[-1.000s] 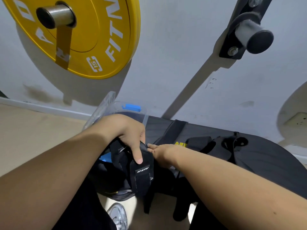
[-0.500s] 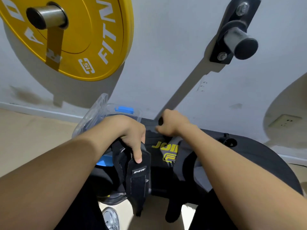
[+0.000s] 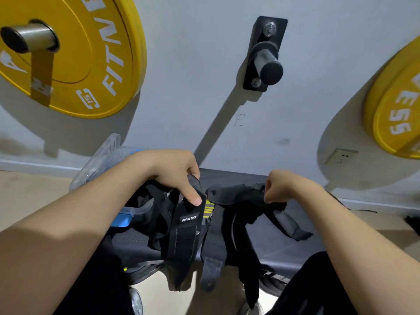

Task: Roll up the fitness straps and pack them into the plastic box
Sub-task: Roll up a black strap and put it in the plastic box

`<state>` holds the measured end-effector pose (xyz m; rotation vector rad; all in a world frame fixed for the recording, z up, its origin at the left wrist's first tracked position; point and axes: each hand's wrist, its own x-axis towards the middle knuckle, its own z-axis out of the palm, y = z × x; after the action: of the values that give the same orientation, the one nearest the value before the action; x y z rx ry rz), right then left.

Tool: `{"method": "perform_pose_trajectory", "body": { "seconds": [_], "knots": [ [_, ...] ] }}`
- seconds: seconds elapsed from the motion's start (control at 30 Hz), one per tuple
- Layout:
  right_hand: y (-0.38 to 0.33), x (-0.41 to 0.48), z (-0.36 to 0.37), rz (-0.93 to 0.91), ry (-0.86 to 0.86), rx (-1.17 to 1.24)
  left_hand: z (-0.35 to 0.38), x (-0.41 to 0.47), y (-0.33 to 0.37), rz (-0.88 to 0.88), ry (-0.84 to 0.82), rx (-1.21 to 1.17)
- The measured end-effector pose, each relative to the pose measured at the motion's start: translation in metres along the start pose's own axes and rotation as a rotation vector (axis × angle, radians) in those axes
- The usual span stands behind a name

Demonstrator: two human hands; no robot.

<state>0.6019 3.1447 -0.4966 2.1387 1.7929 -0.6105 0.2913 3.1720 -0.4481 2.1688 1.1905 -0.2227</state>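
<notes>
My left hand (image 3: 172, 176) grips a black fitness strap (image 3: 185, 233) with a small white logo; the strap hangs down over the front edge of the black bench (image 3: 286, 242). My right hand (image 3: 281, 186) is closed on another black strap (image 3: 241, 194), lifting one end while the rest droops across the bench and over its edge. The clear plastic box (image 3: 134, 210) with blue clips sits at the bench's left end, mostly hidden behind my left forearm. Its clear lid (image 3: 100, 160) stands open behind it.
A yellow weight plate (image 3: 91, 53) hangs on a wall peg at upper left, another plate (image 3: 397, 105) at right. An empty black wall peg (image 3: 267, 62) juts out above the bench. A wall socket (image 3: 341, 156) sits low right. My shoes show below.
My right hand moved from the back middle of the bench to the right and now holds up a second strap. The left hand keeps its strap. The view tilted and shifted.
</notes>
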Motion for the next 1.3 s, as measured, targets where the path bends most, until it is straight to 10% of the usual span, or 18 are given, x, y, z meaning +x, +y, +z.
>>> {"method": "perform_pose_trajectory", "body": {
  "seconds": [0.13, 0.3, 0.7, 0.93, 1.3],
  "knots": [
    [-0.013, -0.012, 0.001, -0.165, 0.155, 0.015, -0.003, 0.0, 0.012, 0.016, -0.067, -0.137],
    [-0.073, -0.045, 0.005, -0.579, -0.062, 0.717, 0.0, 0.008, 0.026, 0.046, -0.016, -0.151],
    [-0.089, -0.036, 0.005, -0.359, 0.045, 0.959, -0.007, 0.017, 0.01, 0.051, 0.418, -0.097],
    [-0.088, -0.044, 0.001, -0.467, 0.013, 1.203, -0.01, 0.008, 0.003, 0.053, 0.09, -0.806],
    [-0.093, -0.048, -0.009, -0.56, -0.251, 1.359, -0.01, 0.002, -0.015, 0.313, 0.143, -0.953]
  ]
}}
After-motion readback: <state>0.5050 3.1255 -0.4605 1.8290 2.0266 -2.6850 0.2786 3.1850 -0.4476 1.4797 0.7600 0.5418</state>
